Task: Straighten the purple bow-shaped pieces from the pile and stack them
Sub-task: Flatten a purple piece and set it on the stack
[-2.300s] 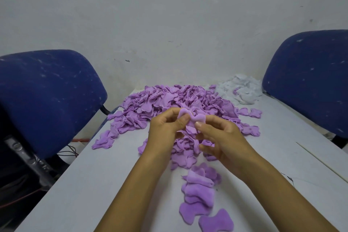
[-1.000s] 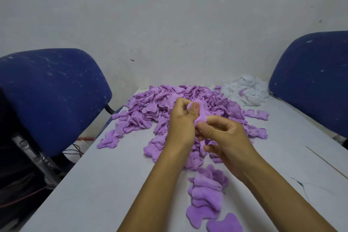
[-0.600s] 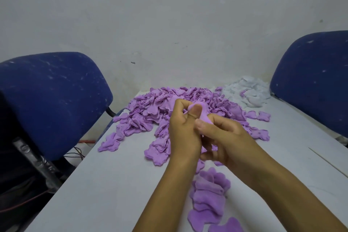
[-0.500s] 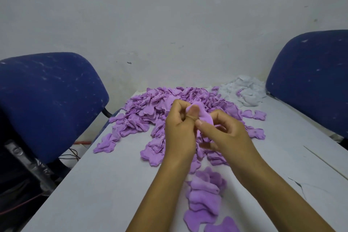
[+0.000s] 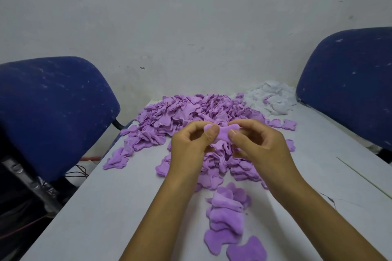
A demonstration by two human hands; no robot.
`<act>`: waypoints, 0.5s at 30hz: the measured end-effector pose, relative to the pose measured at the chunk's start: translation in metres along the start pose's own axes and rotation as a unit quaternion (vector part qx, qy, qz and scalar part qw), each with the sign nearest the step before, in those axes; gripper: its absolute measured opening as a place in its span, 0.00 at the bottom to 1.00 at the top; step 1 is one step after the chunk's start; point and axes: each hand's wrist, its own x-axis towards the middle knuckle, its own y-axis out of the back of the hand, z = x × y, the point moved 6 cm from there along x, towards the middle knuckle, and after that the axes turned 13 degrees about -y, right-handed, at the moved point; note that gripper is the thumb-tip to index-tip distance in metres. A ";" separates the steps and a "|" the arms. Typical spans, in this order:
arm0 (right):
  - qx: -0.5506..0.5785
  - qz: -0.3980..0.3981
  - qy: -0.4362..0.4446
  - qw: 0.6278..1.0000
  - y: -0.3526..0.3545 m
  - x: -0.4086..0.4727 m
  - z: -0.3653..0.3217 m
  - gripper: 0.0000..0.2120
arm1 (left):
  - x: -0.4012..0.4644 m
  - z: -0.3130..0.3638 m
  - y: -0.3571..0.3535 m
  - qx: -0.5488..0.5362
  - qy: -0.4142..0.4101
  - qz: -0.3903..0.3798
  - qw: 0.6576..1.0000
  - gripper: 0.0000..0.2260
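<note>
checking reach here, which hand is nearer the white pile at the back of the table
Right. The right hand sits in front of the white pile, on its side of the table; the left hand is farther across, left of the held purple piece.

Both hands cover the pile's point(image 5: 191, 112) middle; the lowest stacked piece point(image 5: 246, 250) runs off the bottom edge

Two blue chairs point(image 5: 53, 112) point(image 5: 350, 82) flank the pale counter point(image 5: 101, 214); a heap of white fabric scraps point(image 5: 273, 99) lies at its far right corner, near the wall point(image 5: 191, 17).
</note>
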 end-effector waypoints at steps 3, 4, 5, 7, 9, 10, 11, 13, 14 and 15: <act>-0.001 -0.008 -0.011 1.000 -0.002 0.001 0.001 0.06 | 0.001 0.002 0.007 0.016 -0.001 0.022 1.000 0.04; 0.006 -0.002 -0.014 1.000 0.000 0.003 0.001 0.06 | 0.003 0.003 0.011 0.034 -0.012 0.041 0.999 0.05; 0.015 0.003 -0.022 1.000 0.003 0.005 0.001 0.05 | 0.004 0.004 0.015 0.049 -0.021 0.061 0.997 0.05; 0.034 0.007 -0.044 0.998 0.006 0.008 0.003 0.05 | 0.007 0.004 0.020 0.052 -0.019 0.087 0.995 0.05; 0.063 0.004 -0.073 0.995 0.006 0.010 0.008 0.05 | 0.005 0.000 0.019 0.016 0.019 0.076 0.997 0.03; 0.078 0.004 -0.086 0.993 0.006 0.010 0.011 0.05 | 0.003 -0.003 0.016 -0.012 0.047 0.065 0.997 0.03; 0.091 0.006 -0.094 0.991 0.007 0.010 0.012 0.05 | 0.000 -0.006 0.014 -0.042 0.073 0.053 0.995 0.04; 0.100 0.009 -0.097 0.990 0.010 0.010 0.013 0.05 | -0.003 -0.009 0.012 -0.072 0.106 0.030 0.991 0.08; 0.096 0.002 -0.095 0.991 0.010 0.009 0.012 0.05 | -0.004 -0.010 0.012 -0.073 0.117 0.017 0.990 0.10; 0.091 -0.009 -0.092 0.992 0.009 0.009 0.011 0.06 | -0.005 -0.010 0.011 -0.071 0.127 0.005 0.989 0.12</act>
